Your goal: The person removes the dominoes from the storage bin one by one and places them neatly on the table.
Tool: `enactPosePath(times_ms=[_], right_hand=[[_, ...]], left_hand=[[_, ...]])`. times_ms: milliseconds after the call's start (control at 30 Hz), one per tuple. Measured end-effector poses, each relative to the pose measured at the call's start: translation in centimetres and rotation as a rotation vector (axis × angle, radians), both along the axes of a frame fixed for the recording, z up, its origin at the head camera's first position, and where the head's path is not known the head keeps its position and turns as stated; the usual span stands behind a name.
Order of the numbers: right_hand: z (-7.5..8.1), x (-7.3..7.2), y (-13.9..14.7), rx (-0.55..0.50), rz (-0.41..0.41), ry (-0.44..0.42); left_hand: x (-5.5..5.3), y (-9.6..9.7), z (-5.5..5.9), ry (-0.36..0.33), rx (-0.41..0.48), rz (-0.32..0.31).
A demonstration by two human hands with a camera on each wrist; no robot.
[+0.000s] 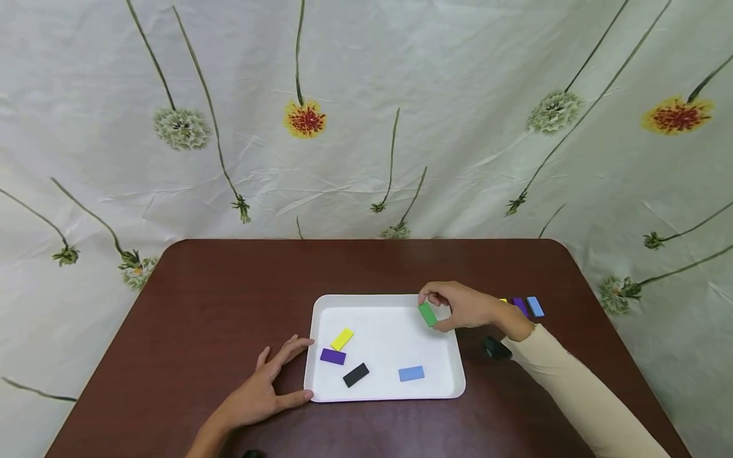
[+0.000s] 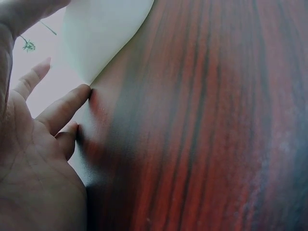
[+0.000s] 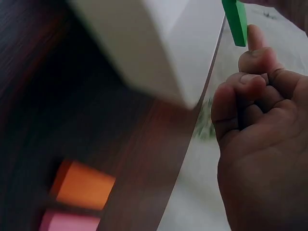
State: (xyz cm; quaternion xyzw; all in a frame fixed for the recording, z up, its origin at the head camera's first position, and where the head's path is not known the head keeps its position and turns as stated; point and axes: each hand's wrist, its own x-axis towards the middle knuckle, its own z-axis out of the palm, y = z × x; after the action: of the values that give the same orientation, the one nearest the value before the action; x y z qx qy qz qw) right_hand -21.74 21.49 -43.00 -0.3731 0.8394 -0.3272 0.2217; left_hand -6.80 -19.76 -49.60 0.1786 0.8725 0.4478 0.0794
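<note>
My right hand pinches a green rectangular block between thumb and fingers, over the upper right part of a white tray. In the right wrist view, the same hand has its other fingers curled below the block. Fairly straight and spread, the fingers of my left hand reach the tray's left edge, thumb at the lower corner. Lying in the tray are a yellow block, a purple block, a black block and a light blue block.
Right of the tray, partly behind my right forearm, lie another yellow block, purple block and light blue block. The right wrist view adds an orange block and a pink block. A flowered cloth hangs behind the brown table.
</note>
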Motion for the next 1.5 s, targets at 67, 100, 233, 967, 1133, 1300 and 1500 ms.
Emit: enactPosePath(times_ms=[67,100,233,967,1133,1300,1500], right_hand=[[-0.2,0.3,2.3,-0.015,-0.046,-0.001],[-0.3,0.4,3.4,-0.025,-0.073,-0.013],[-0.9,1.5,7.8,-0.053,-0.166,-0.016],[-3.8,5.6,19.4,-0.047,-0.366,0.003],[-4.1,5.7,20.2,-0.033,-0.39,-0.04],[-4.4,5.8,20.8,-0.037,-0.377,-0.08],[-4.7,5.9,21.4,-0.074,-0.374,-0.118]], left_hand=[[0.0,0.1,0.0,0.003,-0.004,0.001],[-0.1,0.1,0.0,0.004,-0.005,0.001],[-0.2,0.0,0.0,0.009,-0.004,-0.007],[-0.2,0.0,0.1,-0.002,-0.001,0.004],[-0.1,-0.1,0.1,-0.005,0.007,0.006],[0.0,-0.1,0.1,-0.012,0.013,0.014],[0.0,0.0,-0.1,-0.016,0.009,0.009]])
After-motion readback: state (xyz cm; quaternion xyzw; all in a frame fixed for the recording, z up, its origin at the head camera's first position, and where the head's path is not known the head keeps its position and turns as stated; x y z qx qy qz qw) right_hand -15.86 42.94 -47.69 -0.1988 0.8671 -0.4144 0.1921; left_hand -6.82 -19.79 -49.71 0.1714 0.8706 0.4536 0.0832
